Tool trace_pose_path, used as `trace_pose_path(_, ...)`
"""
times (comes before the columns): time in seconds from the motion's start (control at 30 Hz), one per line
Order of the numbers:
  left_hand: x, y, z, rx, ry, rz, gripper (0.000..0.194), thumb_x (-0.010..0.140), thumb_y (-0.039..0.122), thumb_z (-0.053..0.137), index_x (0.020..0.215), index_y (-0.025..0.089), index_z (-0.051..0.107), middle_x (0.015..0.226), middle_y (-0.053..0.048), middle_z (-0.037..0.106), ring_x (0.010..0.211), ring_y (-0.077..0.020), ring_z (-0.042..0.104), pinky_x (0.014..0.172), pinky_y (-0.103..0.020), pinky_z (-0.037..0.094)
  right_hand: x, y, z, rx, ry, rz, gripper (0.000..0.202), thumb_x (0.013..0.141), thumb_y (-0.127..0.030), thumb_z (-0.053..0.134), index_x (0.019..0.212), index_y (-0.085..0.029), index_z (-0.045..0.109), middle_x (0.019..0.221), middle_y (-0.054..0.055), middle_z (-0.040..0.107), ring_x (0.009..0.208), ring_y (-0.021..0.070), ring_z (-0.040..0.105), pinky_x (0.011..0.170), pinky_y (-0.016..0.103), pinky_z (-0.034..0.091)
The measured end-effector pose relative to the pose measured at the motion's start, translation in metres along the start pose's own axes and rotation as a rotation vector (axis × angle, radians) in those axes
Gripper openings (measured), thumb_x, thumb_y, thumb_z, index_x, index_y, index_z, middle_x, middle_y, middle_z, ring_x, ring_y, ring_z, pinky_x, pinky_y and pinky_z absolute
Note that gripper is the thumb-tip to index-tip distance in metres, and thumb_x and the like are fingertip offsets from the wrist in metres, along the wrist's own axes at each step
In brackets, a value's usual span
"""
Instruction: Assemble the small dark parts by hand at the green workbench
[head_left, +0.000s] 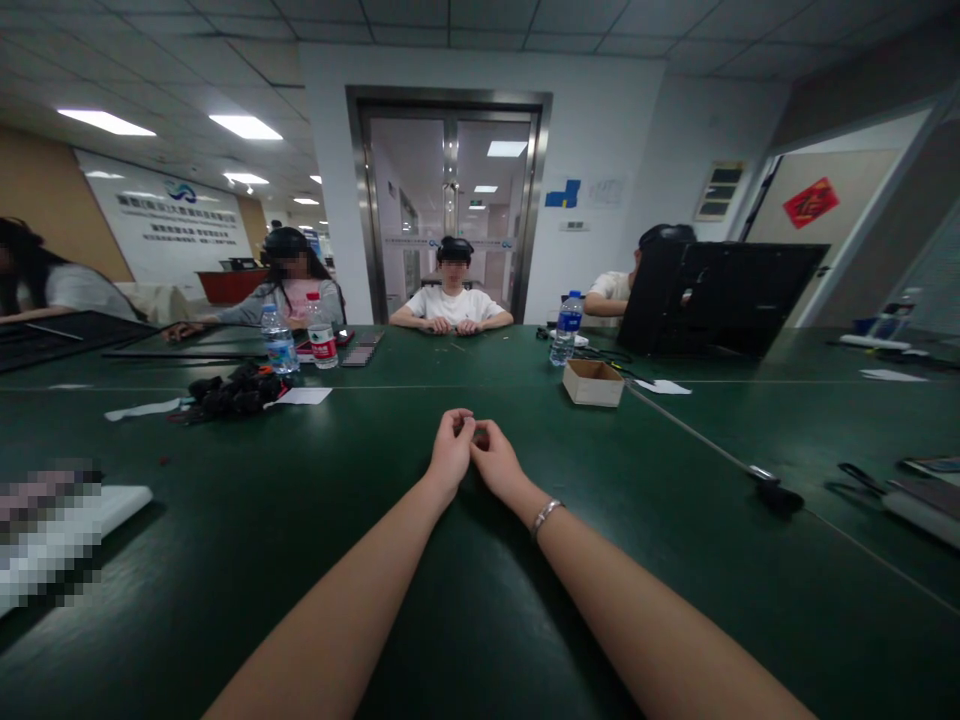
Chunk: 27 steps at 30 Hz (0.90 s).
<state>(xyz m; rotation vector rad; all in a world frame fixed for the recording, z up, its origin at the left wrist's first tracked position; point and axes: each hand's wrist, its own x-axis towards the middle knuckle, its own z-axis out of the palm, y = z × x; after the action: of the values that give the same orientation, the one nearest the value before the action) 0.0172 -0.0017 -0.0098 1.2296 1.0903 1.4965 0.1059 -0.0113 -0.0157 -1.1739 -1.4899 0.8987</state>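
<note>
My left hand (450,453) and my right hand (498,463) meet above the green table (480,620), near its middle. Their fingers are curled and pressed together, fingertips almost touching. Whatever lies between the fingertips, if anything, is too small or too hidden to make out. A silver bracelet (546,517) circles my right wrist. The nearest object to my hands is a small open cardboard box (592,384), farther back to the right.
Left of centre lie a heap of black cables (238,392) and a sheet of white paper (306,396). Water bottles (322,335) stand behind them. Another bottle (568,330) and a black monitor (720,298) are at the right. Several people sit around the table.
</note>
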Motion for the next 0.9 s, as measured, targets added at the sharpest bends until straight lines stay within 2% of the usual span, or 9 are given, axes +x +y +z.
trace_pose_path(0.13,-0.002,0.0,0.002,0.011,-0.031,0.064,0.011,0.081,0.021,0.054,0.092,0.017,0.053,0.092,-0.004,0.059,0.085,-0.0136,0.058,0.082,-0.028,0.049,0.002,0.002,-0.011,-0.012,-0.008,-0.04,0.016,0.071,-0.026,0.059,0.085,-0.019,0.054,0.069,-0.002,0.058,0.066,0.0131,0.055,0.063,0.026,0.045)
trace_pose_path(0.3,0.004,0.0,-0.009,0.003,-0.029,0.109,0.013,0.077,0.021,0.06,0.086,0.017,0.052,0.085,-0.002,0.059,0.081,-0.0129,0.059,0.083,-0.03,0.048,0.006,0.006,-0.026,-0.15,0.036,-0.085,0.021,0.064,-0.021,0.063,0.085,-0.017,0.062,0.083,0.002,0.061,0.075,0.0142,0.057,0.074,0.03,0.048)
trace_pose_path(0.53,0.006,0.001,-0.022,-0.104,-0.031,-0.054,0.028,0.072,0.019,0.067,0.095,0.018,0.051,0.088,-0.004,0.062,0.085,-0.014,0.062,0.078,-0.03,0.052,0.005,0.005,-0.031,-0.139,0.044,-0.041,0.024,0.066,-0.019,0.064,0.09,-0.019,0.065,0.096,0.004,0.057,0.059,0.0093,0.056,0.06,0.028,0.052)
trace_pose_path(0.73,0.006,-0.001,-0.023,-0.009,-0.097,0.008,0.022,0.068,0.02,0.07,0.087,0.015,0.06,0.093,-0.007,0.065,0.091,-0.0166,0.061,0.083,-0.033,0.051,0.005,0.003,-0.03,-0.158,0.066,-0.053,0.021,0.068,-0.018,0.063,0.088,-0.019,0.065,0.097,0.004,0.057,0.054,0.0073,0.056,0.056,0.026,0.052)
trace_pose_path(0.9,0.007,-0.001,-0.025,0.036,-0.116,0.009,0.022,0.069,0.026,0.071,0.086,0.015,0.062,0.094,-0.008,0.065,0.089,-0.0163,0.061,0.081,-0.031,0.051,0.005,0.006,-0.03,-0.156,0.047,-0.078,0.028,0.068,-0.02,0.062,0.096,-0.018,0.062,0.093,0.002,0.06,0.056,0.0074,0.056,0.058,0.025,0.051)
